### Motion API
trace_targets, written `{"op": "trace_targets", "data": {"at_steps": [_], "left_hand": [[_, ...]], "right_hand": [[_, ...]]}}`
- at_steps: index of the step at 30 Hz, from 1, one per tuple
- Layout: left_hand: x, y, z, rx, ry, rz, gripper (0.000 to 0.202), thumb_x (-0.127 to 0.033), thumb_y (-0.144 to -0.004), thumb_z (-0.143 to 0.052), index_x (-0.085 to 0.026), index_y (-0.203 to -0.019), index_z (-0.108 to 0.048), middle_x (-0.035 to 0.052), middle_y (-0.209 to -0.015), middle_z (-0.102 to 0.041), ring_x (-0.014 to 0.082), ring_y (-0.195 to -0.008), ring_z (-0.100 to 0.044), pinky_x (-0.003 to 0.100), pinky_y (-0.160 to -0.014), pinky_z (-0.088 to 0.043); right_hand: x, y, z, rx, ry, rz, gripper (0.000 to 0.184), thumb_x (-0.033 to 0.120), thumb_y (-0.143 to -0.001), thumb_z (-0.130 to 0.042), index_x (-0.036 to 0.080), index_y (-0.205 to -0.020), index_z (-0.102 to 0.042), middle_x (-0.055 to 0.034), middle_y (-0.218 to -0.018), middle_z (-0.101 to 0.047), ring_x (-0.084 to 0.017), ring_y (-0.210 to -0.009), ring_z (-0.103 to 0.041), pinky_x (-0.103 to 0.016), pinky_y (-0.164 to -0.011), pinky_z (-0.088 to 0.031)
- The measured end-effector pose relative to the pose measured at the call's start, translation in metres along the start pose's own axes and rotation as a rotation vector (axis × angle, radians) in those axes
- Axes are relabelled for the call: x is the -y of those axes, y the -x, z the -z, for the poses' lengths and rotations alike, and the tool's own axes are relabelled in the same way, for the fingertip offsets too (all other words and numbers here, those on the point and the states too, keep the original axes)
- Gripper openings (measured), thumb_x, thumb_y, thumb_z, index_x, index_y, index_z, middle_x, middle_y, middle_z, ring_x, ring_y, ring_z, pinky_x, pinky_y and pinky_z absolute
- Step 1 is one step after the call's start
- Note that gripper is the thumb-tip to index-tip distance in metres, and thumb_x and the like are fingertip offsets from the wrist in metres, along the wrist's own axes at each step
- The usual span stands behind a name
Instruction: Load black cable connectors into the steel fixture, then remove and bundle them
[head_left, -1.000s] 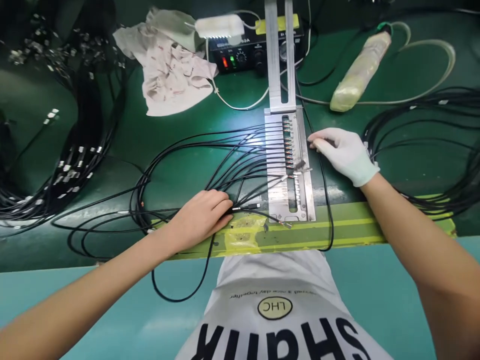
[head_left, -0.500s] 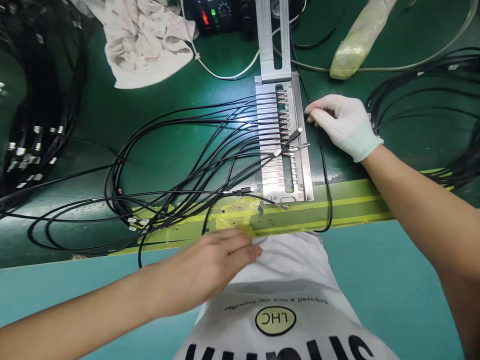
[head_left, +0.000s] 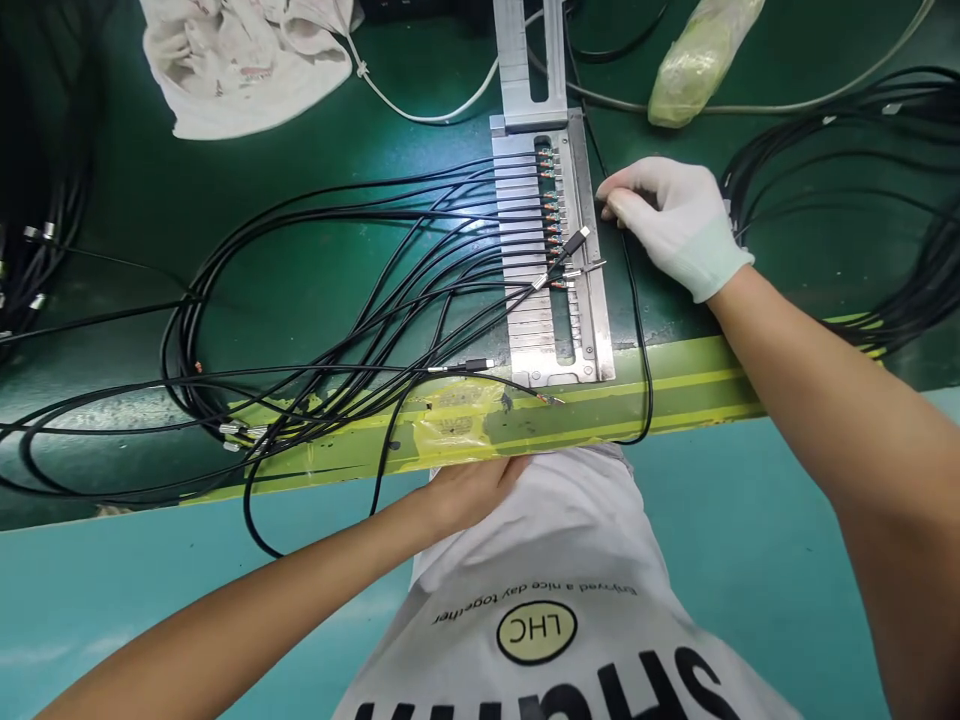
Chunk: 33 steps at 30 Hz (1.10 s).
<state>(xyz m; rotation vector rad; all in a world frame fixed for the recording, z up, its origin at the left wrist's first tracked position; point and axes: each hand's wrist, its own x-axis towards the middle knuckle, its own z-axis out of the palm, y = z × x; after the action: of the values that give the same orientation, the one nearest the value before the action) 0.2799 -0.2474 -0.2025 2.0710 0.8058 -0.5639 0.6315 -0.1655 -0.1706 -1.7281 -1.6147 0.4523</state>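
Observation:
My right hand (head_left: 675, 225), in a white glove, rests with curled fingers against the right edge of a slotted metal fixture (head_left: 525, 330) on the green bench. Several black cables (head_left: 337, 290) fan out leftward from the fixture's slots. Two loose cable ends with plugs (head_left: 574, 245) lie across the fixture. My bare left hand (head_left: 469, 490) is at the bench's front edge, reaching under it by my white shirt. Its fingers are hidden, and I cannot see anything in it.
A crumpled cloth (head_left: 240, 60) lies at the back left. A wrapped tube (head_left: 697, 60) with a hose lies at the back right. More black cable bundles (head_left: 862, 200) lie on the right and on the far left. Yellow tape (head_left: 690, 400) lines the bench's front edge.
My left hand left the cables on the bench, drew back past the front edge and now reaches under it. The view tilted down. My right hand stayed at the fixture.

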Motion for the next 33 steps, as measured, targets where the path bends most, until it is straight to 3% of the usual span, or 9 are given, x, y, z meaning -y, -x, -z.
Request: {"op": "trace_targets", "data": {"at_steps": [4,12,16,19,23,24,28,29,33], "left_hand": [[0.007,0.005,-0.006,0.087,0.136,0.015,0.044,-0.053,-0.097,-0.041,-0.026,-0.124,-0.063,0.0048,-0.114,-0.073,0.0273,-0.100,-0.070,0.036,-0.082,-0.057],[0.021,-0.029,-0.019,-0.024,0.177,-0.053,0.043,-0.038,-0.102,-0.028,-0.023,-0.132,-0.056,0.0063,-0.122,-0.069,0.0240,-0.121,-0.059,0.041,-0.109,-0.046],[0.007,-0.008,-0.012,0.057,0.110,-0.036,0.039,-0.035,-0.102,-0.031,-0.019,-0.120,-0.062,0.0095,-0.107,-0.073,0.0264,-0.108,-0.065,0.041,-0.100,-0.051],[-0.017,0.037,0.028,0.055,0.053,-0.090,0.037,-0.033,-0.096,-0.047,-0.016,-0.127,-0.058,0.0137,-0.113,-0.071,0.0295,-0.107,-0.066,0.040,-0.094,-0.052],[-0.039,0.083,0.126,0.319,0.161,-0.323,0.033,-0.035,-0.098,-0.051,-0.030,-0.130,-0.057,0.0033,-0.115,-0.070,0.0195,-0.098,-0.069,0.027,-0.080,-0.055],[-0.037,0.082,0.153,0.277,0.211,-0.343,0.029,-0.036,-0.100,-0.047,-0.030,-0.126,-0.060,0.0021,-0.113,-0.071,0.0174,-0.097,-0.068,0.026,-0.081,-0.054],[0.008,0.027,0.240,-0.439,0.037,-0.158,0.043,-0.047,-0.096,-0.049,-0.021,-0.130,-0.055,0.0097,-0.127,-0.062,0.0238,-0.114,-0.059,0.038,-0.097,-0.048],[0.022,0.007,0.256,-0.534,-0.047,-0.078,0.054,-0.050,-0.090,-0.057,-0.018,-0.133,-0.052,0.0123,-0.131,-0.058,0.0266,-0.119,-0.054,0.041,-0.100,-0.045],[0.053,-0.054,0.285,-0.574,-0.152,0.020,0.082,-0.063,-0.067,-0.075,-0.013,-0.128,-0.052,0.0140,-0.122,-0.058,0.0317,-0.116,-0.050,0.042,-0.098,-0.040]], "right_hand": [[-0.002,0.001,0.001,0.005,0.016,0.041,0.022,0.034,-0.098,-0.053,0.026,-0.109,-0.070,0.0008,-0.096,-0.072,-0.017,-0.090,-0.066,-0.034,-0.088,-0.056],[-0.002,0.003,0.002,0.020,0.037,0.032,0.023,0.039,-0.099,-0.052,0.031,-0.111,-0.069,0.0048,-0.099,-0.072,-0.017,-0.098,-0.066,-0.037,-0.094,-0.057],[0.002,0.003,0.003,-0.014,0.040,0.036,0.024,0.038,-0.098,-0.055,0.027,-0.111,-0.071,0.0000,-0.103,-0.074,-0.020,-0.097,-0.067,-0.039,-0.096,-0.054],[0.005,0.002,0.002,-0.051,0.044,0.022,0.026,0.039,-0.096,-0.057,0.023,-0.108,-0.073,-0.0026,-0.103,-0.075,-0.022,-0.099,-0.067,-0.041,-0.096,-0.053],[0.003,-0.001,0.001,-0.083,-0.003,-0.009,0.025,0.039,-0.093,-0.058,0.024,-0.105,-0.074,-0.0012,-0.105,-0.075,-0.025,-0.102,-0.068,-0.044,-0.097,-0.052],[0.002,-0.001,0.002,-0.077,-0.017,-0.009,0.025,0.039,-0.092,-0.058,0.025,-0.105,-0.074,-0.0008,-0.106,-0.075,-0.025,-0.102,-0.068,-0.044,-0.098,-0.052],[0.002,-0.001,0.005,-0.046,-0.044,-0.047,0.027,0.041,-0.092,-0.057,0.026,-0.106,-0.074,-0.0013,-0.109,-0.074,-0.026,-0.104,-0.068,-0.046,-0.100,-0.051],[0.003,-0.001,0.006,-0.039,-0.051,-0.060,0.028,0.042,-0.092,-0.057,0.026,-0.107,-0.074,-0.0017,-0.110,-0.074,-0.026,-0.105,-0.068,-0.046,-0.101,-0.051],[0.002,-0.002,0.006,-0.019,-0.076,-0.080,0.030,0.043,-0.092,-0.055,0.025,-0.108,-0.074,-0.0029,-0.112,-0.073,-0.027,-0.108,-0.067,-0.046,-0.103,-0.049]]}}
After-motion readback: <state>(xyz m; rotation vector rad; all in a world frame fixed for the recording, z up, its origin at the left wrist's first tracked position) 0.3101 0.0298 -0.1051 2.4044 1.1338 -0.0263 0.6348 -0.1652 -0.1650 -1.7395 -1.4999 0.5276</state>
